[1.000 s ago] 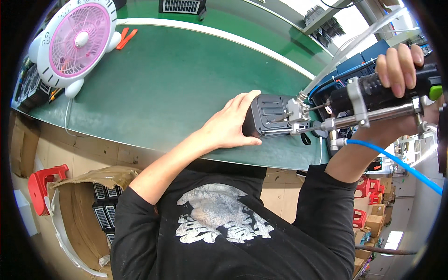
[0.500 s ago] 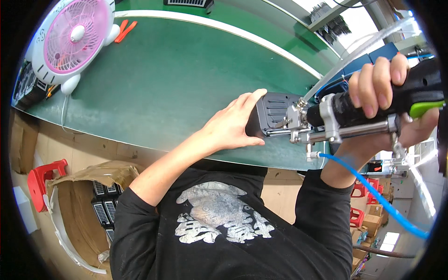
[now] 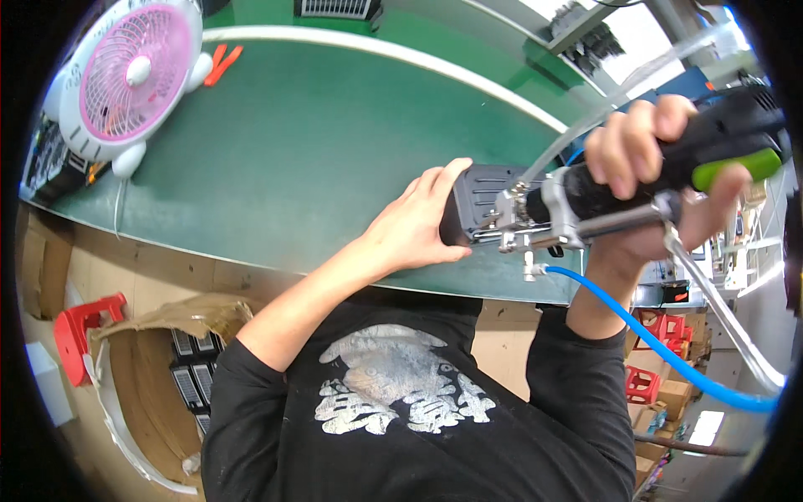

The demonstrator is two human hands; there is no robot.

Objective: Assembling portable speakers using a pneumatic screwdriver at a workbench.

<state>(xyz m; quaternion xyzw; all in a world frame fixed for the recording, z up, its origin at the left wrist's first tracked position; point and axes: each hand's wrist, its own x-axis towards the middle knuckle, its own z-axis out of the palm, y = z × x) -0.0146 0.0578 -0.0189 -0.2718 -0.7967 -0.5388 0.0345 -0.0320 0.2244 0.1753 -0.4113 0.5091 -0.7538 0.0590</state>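
My left hand [image 3: 416, 216] grips the left end of a black plastic housing [image 3: 487, 186] with ridged slots, thumb on the near side and fingers on the far side. The housing rests on the green bench. My right hand [image 3: 627, 155] is wrapped round a black power screwdriver [image 3: 723, 125] with a green lever, held nearly level, its metal feed head [image 3: 523, 219] pointing left over the housing. Whether the tip touches a screw is hidden by the metal parts. A blue hose [image 3: 640, 320] and a clear tube [image 3: 569, 134] join the head.
A white and pink fan [image 3: 138, 71] stands at the far left of the bench [image 3: 276, 159], beside orange-handled cutters [image 3: 222, 65]. Below are a cardboard box [image 3: 138, 410] holding several black panelled units and a red stool [image 3: 75, 335]. Another panelled unit [image 3: 335, 8] lies beyond the white rail.
My right hand has moved the screwdriver left and slightly up in the picture, bringing its head further over the housing. My left hand and the housing have barely moved.
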